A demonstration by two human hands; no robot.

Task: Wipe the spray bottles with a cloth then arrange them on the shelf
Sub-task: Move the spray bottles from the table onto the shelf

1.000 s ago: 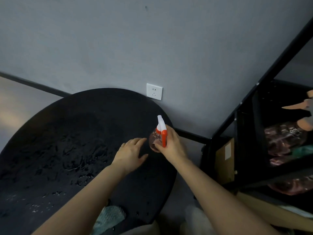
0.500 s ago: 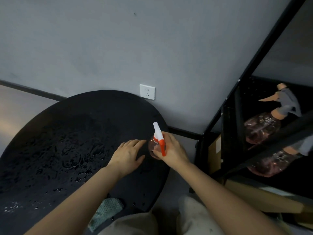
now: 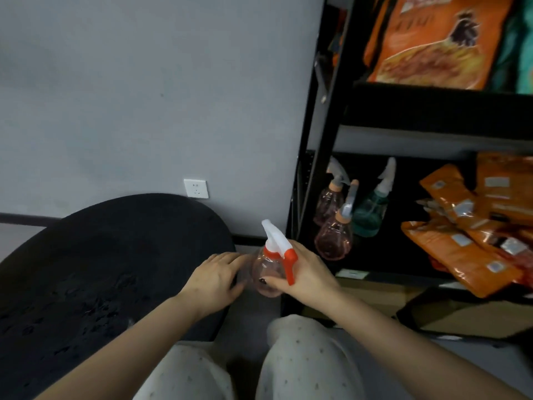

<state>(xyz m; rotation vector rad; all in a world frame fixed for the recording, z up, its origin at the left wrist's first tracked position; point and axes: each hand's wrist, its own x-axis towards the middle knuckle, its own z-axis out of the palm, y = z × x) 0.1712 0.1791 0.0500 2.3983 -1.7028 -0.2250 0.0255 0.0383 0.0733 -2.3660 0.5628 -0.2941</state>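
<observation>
My right hand (image 3: pixel 305 277) grips a clear pink spray bottle (image 3: pixel 266 272) with a white and orange trigger head, held upright past the right edge of the round black table (image 3: pixel 115 255). My left hand (image 3: pixel 215 280) lies flat beside it, straight fingertips touching the bottle's left side. On the black shelf (image 3: pixel 323 134) to the right stand two pink spray bottles (image 3: pixel 334 238) with grey heads and a green spray bottle (image 3: pixel 369 212). No cloth shows in this view.
Orange packets (image 3: pixel 461 243) lie heaped on the same shelf level to the right of the bottles. Larger orange bags (image 3: pixel 432 39) fill the level above. Cardboard boxes (image 3: pixel 375 295) sit below. A wall socket (image 3: pixel 196 188) is behind the table. My knees are at the bottom.
The view has swung right and up toward the shelf. My right hand carried the bottle off the table's edge to the right, with my left hand following alongside. The teal cloth has left the view.
</observation>
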